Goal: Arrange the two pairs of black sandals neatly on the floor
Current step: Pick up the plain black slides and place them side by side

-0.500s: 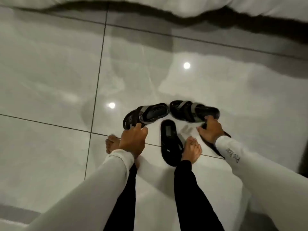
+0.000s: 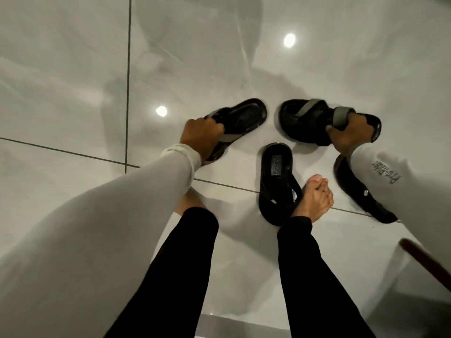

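Glossy white tiled floor (image 2: 73, 69): four black sandals. Left hand (image 2: 201, 132) grips grey-strapped black sandal (image 2: 241, 118); right hand (image 2: 349, 135) grips the rear strap of its mate (image 2: 305, 123). Black thong sandal (image 2: 275, 181) lies touching the bare right foot (image 2: 314, 198); its partner (image 2: 358, 191) lies under the right sleeve. Risk: a stepping foot knocks the thong sandal askew.

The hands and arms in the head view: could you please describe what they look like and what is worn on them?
Both hands, left hand and right hand, are bare, without gloves. Long, close-fitting pale grey sleeves reach the wrists. The right sleeve carries dark printed lettering near the cuff, apparently "Pro-Rider".
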Motion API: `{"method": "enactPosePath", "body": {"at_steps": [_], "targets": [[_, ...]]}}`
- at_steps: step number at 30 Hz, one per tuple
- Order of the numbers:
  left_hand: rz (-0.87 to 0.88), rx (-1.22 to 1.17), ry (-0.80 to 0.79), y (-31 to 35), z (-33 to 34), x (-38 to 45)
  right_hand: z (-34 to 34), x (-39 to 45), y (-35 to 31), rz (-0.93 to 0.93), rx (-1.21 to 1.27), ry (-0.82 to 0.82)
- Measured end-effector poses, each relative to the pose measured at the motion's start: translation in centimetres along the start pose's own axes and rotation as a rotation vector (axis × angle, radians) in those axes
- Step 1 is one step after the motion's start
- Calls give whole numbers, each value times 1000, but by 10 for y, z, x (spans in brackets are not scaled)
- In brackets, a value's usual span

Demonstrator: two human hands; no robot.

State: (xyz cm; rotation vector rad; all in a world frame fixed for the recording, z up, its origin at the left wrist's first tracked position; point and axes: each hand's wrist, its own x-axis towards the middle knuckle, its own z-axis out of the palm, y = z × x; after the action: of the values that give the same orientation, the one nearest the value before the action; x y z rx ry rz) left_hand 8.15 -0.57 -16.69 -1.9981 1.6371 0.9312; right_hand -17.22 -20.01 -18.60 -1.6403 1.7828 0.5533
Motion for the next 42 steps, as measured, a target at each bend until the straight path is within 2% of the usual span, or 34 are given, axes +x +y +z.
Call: {"method": "enactPosePath", "body": {"at_steps": [5, 12, 18, 21, 25, 30, 34, 36, 38, 40, 42], "targets": [[-133, -21, 18, -56, -17, -21, -5, -25, -55, -231, -118, 41], [-225, -65, 76, -127, -26, -34, 39, -53, -156, -555, -446, -147], [-228, -138, 60, -157, -15, -41, 104, -102, -220, -681, -516, -292], [-206, -258, 81, -152, -10, -53, 118, -130, -227, -649, -408, -329], [-206, -340, 109, -112, -12, -80, 108, -162, -182, -549, -305, -287], [-146, -366, -28, -24, -7, -98, 77, -181, -60, -311, -360, -421], [-100, -370, -134, 67, 8, -91, 48, -169, 41, -205, -510, -260], [-77, -379, -152, 115, 19, -85, 34, -154, 88, -76, -371, -262], [-75, -420, -173, 157, 29, -79, 23, -138, 124, 101, -72, -223], [-81, -471, -209, 198, 42, -71, 10, -123, 154, 254, 158, -65], [-123, -509, -248, 228, 55, -63, 0, -104, 176, 320, 264, 36]]}}
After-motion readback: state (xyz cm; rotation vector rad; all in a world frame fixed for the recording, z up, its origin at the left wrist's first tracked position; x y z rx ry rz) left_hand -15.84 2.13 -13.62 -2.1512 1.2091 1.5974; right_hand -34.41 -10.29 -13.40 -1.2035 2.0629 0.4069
